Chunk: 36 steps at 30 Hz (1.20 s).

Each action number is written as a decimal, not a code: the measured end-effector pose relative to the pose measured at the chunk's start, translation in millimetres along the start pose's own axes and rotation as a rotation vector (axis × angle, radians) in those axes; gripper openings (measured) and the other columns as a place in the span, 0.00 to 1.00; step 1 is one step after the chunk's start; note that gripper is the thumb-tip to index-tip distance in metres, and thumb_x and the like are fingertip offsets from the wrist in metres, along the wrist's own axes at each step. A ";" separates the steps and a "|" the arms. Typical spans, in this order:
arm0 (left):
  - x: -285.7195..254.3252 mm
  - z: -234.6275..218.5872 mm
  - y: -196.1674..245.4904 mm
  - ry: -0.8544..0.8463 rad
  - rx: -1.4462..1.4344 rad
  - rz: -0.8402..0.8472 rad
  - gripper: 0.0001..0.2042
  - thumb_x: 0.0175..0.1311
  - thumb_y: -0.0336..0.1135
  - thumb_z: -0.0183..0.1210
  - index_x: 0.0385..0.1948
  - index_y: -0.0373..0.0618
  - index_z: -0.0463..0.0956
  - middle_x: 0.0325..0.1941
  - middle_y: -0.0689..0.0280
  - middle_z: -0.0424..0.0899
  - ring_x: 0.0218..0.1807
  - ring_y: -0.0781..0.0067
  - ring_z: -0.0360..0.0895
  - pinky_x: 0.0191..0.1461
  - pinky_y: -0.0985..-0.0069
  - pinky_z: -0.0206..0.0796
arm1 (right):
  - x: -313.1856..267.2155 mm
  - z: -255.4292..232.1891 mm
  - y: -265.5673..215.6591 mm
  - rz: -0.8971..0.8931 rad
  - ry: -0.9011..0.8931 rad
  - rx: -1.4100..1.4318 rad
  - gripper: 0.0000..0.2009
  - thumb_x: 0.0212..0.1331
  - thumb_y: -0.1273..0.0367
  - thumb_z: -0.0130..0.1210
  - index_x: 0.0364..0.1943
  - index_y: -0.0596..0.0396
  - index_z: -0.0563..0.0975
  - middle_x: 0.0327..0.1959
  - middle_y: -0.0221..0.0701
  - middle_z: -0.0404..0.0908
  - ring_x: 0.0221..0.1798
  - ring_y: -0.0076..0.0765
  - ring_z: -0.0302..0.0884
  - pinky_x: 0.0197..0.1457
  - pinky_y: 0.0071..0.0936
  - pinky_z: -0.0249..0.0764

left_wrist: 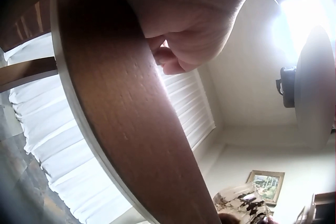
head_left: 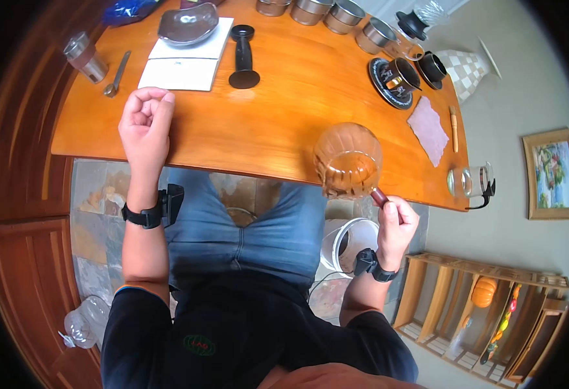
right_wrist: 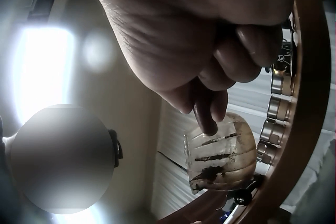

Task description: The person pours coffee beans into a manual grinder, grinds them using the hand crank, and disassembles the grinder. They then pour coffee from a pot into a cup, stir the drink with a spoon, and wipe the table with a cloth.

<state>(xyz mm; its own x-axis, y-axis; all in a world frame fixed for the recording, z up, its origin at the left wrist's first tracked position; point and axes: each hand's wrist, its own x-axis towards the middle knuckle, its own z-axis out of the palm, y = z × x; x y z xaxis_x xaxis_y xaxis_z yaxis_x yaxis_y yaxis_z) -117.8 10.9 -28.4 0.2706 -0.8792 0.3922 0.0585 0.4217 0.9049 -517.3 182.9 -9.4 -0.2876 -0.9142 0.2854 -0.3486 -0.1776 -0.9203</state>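
My right hand (head_left: 398,223) grips the dark reddish handle (head_left: 379,197) of a ribbed glass pot (head_left: 348,155). The pot is tilted at the table's front edge, its mouth turned toward my body. Dark, wet-looking grounds cling inside the glass (right_wrist: 210,174) in the right wrist view. Over at the left, my left hand (head_left: 147,123) rests at the table's near edge with its fingers loosely curled and nothing in it. Beyond it lies a white pad (head_left: 180,71) bearing a dark dish (head_left: 187,26). A white bucket (head_left: 331,249) with dark contents stands on the floor near the right hand.
A steel-and-brown grinder (head_left: 86,58), a spoon (head_left: 119,72) and a black dumbbell-shaped tool (head_left: 243,58) stand or lie on the table (head_left: 284,117). To the right are a black cup (head_left: 403,72), a pinkish cloth (head_left: 429,129), a brush (head_left: 453,129) and a glass jug (head_left: 459,183).
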 end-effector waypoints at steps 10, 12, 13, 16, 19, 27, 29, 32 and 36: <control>1.3 3.3 -0.2 0.008 -0.003 -0.008 0.03 0.71 0.23 0.60 0.41 0.41 0.77 0.23 0.83 0.67 0.26 0.96 0.57 0.30 0.90 0.46 | 9.2 17.4 -5.3 0.064 0.196 0.037 0.15 0.72 0.63 0.59 0.37 0.65 0.81 0.20 0.15 0.65 0.21 0.10 0.54 0.25 0.16 0.47; 1.4 3.3 0.3 0.013 -0.002 -0.009 0.04 0.71 0.23 0.60 0.41 0.41 0.77 0.23 0.83 0.67 0.26 0.96 0.57 0.30 0.90 0.46 | 1.9 15.1 1.2 0.053 0.150 0.031 0.15 0.72 0.62 0.60 0.37 0.65 0.81 0.20 0.16 0.67 0.21 0.11 0.55 0.25 0.16 0.48; 1.2 3.1 0.3 -0.003 -0.005 0.000 0.04 0.71 0.23 0.60 0.41 0.41 0.77 0.23 0.83 0.67 0.26 0.96 0.57 0.30 0.90 0.46 | -1.6 12.0 3.7 0.043 0.107 0.034 0.16 0.71 0.62 0.60 0.38 0.65 0.82 0.20 0.16 0.67 0.22 0.11 0.56 0.25 0.16 0.48; -0.2 -0.8 0.9 -0.010 -0.001 0.003 0.04 0.71 0.23 0.61 0.41 0.42 0.77 0.23 0.84 0.67 0.26 0.96 0.57 0.30 0.90 0.46 | -5.5 7.5 9.7 0.017 0.056 0.024 0.16 0.71 0.62 0.60 0.39 0.66 0.82 0.21 0.18 0.69 0.22 0.11 0.57 0.26 0.16 0.49; -0.2 -2.5 -1.1 -0.065 -0.021 -0.015 0.04 0.72 0.23 0.60 0.44 0.41 0.76 0.31 0.80 0.72 0.31 0.94 0.61 0.36 0.90 0.50 | -1.9 -4.6 11.8 0.028 0.084 0.003 0.15 0.72 0.63 0.59 0.40 0.66 0.81 0.21 0.16 0.67 0.22 0.11 0.55 0.25 0.16 0.49; 1.1 1.9 -0.7 -0.016 0.005 0.003 0.04 0.70 0.23 0.60 0.42 0.41 0.76 0.23 0.83 0.67 0.26 0.96 0.58 0.30 0.90 0.46 | 8.5 21.6 -6.0 0.112 0.082 0.220 0.12 0.71 0.66 0.60 0.41 0.65 0.83 0.29 0.20 0.79 0.29 0.10 0.63 0.32 0.13 0.56; 0.8 2.4 1.5 -0.011 0.011 0.000 0.04 0.71 0.23 0.60 0.42 0.41 0.76 0.23 0.83 0.67 0.26 0.96 0.57 0.30 0.90 0.46 | 4.6 19.3 -2.0 0.086 0.075 0.203 0.12 0.71 0.67 0.60 0.41 0.65 0.83 0.27 0.19 0.77 0.28 0.10 0.63 0.32 0.13 0.56; 0.0 2.4 2.7 -0.013 -0.015 0.000 0.03 0.71 0.23 0.60 0.41 0.41 0.76 0.23 0.83 0.67 0.25 0.96 0.57 0.29 0.90 0.46 | 3.7 13.0 2.2 0.034 0.080 0.109 0.15 0.73 0.64 0.57 0.39 0.68 0.80 0.19 0.17 0.65 0.20 0.11 0.53 0.25 0.17 0.47; 0.0 2.4 1.3 -0.009 0.015 0.007 0.03 0.71 0.23 0.60 0.41 0.41 0.76 0.23 0.83 0.67 0.25 0.96 0.57 0.30 0.89 0.46 | 9.3 7.6 -3.3 0.088 0.164 0.113 0.16 0.73 0.63 0.57 0.39 0.67 0.80 0.19 0.16 0.64 0.20 0.11 0.52 0.24 0.18 0.45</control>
<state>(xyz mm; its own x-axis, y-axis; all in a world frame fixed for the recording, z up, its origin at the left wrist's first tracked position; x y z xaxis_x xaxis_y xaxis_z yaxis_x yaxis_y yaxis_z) -120.0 10.9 -26.9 0.2618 -0.8785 0.3996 0.0426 0.4242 0.9046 -512.0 172.2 -5.7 -0.4568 -0.8582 0.2341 -0.2167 -0.1479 -0.9650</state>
